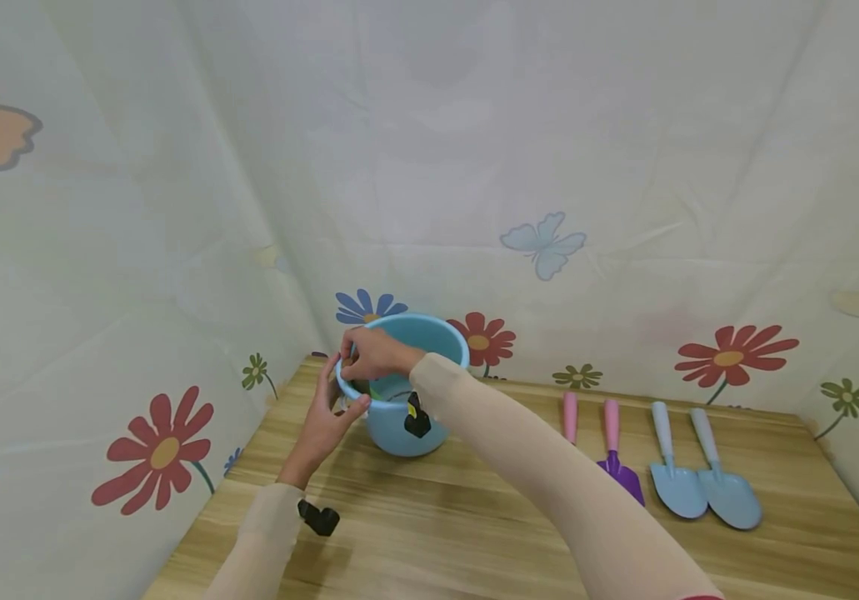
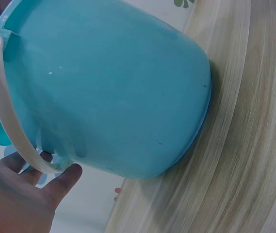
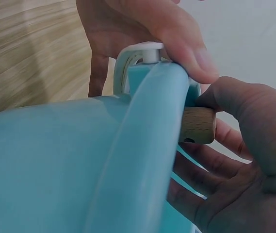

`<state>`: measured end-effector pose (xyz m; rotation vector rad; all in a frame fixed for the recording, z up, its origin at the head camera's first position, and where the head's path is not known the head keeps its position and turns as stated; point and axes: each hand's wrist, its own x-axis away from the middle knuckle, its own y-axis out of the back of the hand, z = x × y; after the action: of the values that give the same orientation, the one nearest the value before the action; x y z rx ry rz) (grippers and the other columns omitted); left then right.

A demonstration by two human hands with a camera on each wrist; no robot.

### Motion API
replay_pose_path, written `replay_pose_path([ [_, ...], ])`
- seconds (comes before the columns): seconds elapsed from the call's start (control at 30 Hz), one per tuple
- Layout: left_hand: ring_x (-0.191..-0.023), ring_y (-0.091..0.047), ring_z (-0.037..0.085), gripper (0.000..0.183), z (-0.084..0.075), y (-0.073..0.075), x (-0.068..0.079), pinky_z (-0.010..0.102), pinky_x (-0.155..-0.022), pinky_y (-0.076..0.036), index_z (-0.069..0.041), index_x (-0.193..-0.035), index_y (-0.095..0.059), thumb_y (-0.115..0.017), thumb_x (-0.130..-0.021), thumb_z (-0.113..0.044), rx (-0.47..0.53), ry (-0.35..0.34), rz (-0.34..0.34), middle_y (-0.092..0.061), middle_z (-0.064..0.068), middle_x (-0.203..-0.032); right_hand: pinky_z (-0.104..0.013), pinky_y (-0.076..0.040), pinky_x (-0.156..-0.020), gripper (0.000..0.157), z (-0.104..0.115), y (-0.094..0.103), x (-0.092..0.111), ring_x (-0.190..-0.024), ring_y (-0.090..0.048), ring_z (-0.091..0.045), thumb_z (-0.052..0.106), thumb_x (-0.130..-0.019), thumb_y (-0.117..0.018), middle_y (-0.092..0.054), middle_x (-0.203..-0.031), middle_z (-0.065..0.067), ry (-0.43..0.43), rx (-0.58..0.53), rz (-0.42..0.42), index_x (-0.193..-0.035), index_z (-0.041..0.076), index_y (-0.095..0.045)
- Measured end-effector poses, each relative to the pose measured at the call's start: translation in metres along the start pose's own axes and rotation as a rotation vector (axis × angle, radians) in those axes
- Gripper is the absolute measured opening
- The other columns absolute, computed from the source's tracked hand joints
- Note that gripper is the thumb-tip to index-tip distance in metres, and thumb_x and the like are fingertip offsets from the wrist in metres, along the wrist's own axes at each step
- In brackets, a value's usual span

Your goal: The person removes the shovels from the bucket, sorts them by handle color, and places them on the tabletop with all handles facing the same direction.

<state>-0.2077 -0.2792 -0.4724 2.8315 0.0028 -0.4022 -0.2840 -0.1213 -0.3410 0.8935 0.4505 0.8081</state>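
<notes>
Bucket (image 1: 393,435), light blue, stands upright on the wooden table (image 1: 414,521), near the flowered cloth (image 1: 429,167). My left hand (image 1: 327,417) grips its rim, thumb and fingers spread about the white handle (image 2: 8,104) mount. My right hand (image 1: 380,352), fingers curled, pinches a wooden piece (image 3: 199,125) at the rim's inner side. Well apart, rightward, lie a purple trowel (image 1: 624,477) and two light-blue trowels (image 1: 729,498).

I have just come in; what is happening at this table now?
A person's left hand holds a blue bucket by its rim on a wooden table. The right hand grips a wooden piece at that rim; I cannot tell whether it belongs to something larger. Two blue trowels and two pink-handled tools lie to the right.
</notes>
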Motion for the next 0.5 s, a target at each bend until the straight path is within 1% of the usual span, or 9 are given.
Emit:
replay_pose_path([
  [0.3, -0.153, -0.024, 0.036, 0.086, -0.0005, -0.0004, 0.0005, 0.073, -0.11, -0.029, -0.044, -0.162, -0.005, -0.065, -0.102, -0.034, -0.002, 0.017, -0.009, -0.023, 0.013, -0.168, -0.022, -0.047, -0.061, 0.024, 0.0003, -0.0013, 0.0, -0.068, -0.057, -0.011, 0.018, -0.096, -0.068, -0.065, -0.094, -0.004, -0.003, -0.002, -0.017, -0.115, 0.003, -0.063],
  [0.5, -0.152, -0.026, 0.035, 0.087, -0.0016, -0.0009, 0.0005, 0.071, -0.11, -0.031, -0.043, -0.162, -0.004, -0.066, -0.101, -0.034, -0.012, 0.019, -0.012, -0.025, 0.014, -0.167, -0.022, -0.046, -0.061, 0.02, 0.0009, -0.0003, 0.0007, -0.07, -0.057, -0.012, 0.018, -0.097, -0.068, -0.065, -0.089, -0.002, -0.025, -0.007, -0.036, -0.112, 0.006, -0.062],
])
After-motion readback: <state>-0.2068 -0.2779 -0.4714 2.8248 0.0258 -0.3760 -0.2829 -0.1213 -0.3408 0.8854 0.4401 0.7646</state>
